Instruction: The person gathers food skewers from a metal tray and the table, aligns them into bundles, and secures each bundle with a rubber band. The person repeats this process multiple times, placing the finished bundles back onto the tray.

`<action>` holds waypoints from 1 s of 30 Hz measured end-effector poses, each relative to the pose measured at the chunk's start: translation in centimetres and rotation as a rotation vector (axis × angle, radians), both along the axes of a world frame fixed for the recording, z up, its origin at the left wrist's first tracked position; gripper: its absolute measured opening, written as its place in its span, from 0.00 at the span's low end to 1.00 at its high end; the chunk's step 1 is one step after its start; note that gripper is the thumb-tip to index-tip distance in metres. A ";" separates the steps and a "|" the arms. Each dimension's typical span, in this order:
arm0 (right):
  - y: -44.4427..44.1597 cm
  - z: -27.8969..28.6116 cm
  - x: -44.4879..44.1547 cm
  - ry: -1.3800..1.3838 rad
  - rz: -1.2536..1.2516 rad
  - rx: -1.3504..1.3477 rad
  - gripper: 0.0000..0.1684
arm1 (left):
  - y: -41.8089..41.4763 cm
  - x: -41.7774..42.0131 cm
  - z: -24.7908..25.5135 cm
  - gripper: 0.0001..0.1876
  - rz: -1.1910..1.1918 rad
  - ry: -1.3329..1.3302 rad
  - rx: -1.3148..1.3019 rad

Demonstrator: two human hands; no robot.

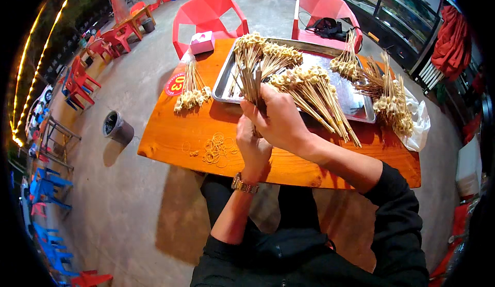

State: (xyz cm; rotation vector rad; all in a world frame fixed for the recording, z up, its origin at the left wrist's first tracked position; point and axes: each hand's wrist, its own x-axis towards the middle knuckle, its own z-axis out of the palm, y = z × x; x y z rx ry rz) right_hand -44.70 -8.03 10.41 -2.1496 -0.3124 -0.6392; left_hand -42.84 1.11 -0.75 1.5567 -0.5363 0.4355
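Note:
Both my hands close around an upright bundle of thin wooden skewers at the tray's near edge. My left hand grips it low, and my right hand wraps it higher up. Skewers with pale food pieces lie in piles in the metal tray, just beyond my right hand. One more skewered bunch rests on the wooden table at left. Loose rubber bands are scattered left of my left hand. What the bundle's lower end holds is hidden by my fingers.
More skewers lie at the table's right over a white plastic bag. A pink tissue box sits at the far left corner. Two red chairs stand beyond the table; a bin stands on the floor at left.

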 end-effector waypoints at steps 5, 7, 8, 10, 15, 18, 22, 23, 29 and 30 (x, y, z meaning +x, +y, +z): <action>-0.6 1.3 -0.5 0.034 -0.058 -0.257 0.24 | -0.3 0.5 -2.8 0.07 0.082 -0.094 0.037; -0.5 2.8 -0.7 0.045 -0.076 -0.226 0.24 | -0.3 0.1 -2.1 0.06 0.034 -0.087 0.055; -0.4 3.5 -0.6 0.043 -0.078 -0.184 0.23 | -0.3 0.0 -1.7 0.05 0.023 -0.070 0.085; -0.2 4.5 -0.3 0.078 -0.033 -0.110 0.20 | 0.0 -0.2 -1.2 0.05 0.003 -0.002 0.096; -1.1 3.1 0.0 0.103 -0.011 -0.178 0.16 | -0.2 -0.2 -1.1 0.06 -0.107 0.102 0.104; -1.5 3.7 -0.7 0.218 -0.005 -0.294 0.18 | 0.0 -0.6 -0.7 0.07 -0.068 0.044 0.146; -1.5 6.7 -1.7 -0.020 -0.017 -0.202 0.24 | 0.0 -1.1 -0.1 0.07 -0.059 0.027 0.060; -1.3 7.9 -2.1 -0.032 -0.013 -0.179 0.25 | 0.2 -1.3 -0.4 0.07 -0.069 0.045 0.057; -1.1 8.4 -1.9 -0.414 -0.174 -0.490 0.18 | -0.2 -1.6 0.4 0.07 -0.090 0.121 0.063; -1.1 8.1 -2.3 -0.345 -0.173 -0.541 0.17 | -0.2 -1.6 0.2 0.08 -0.077 0.110 0.068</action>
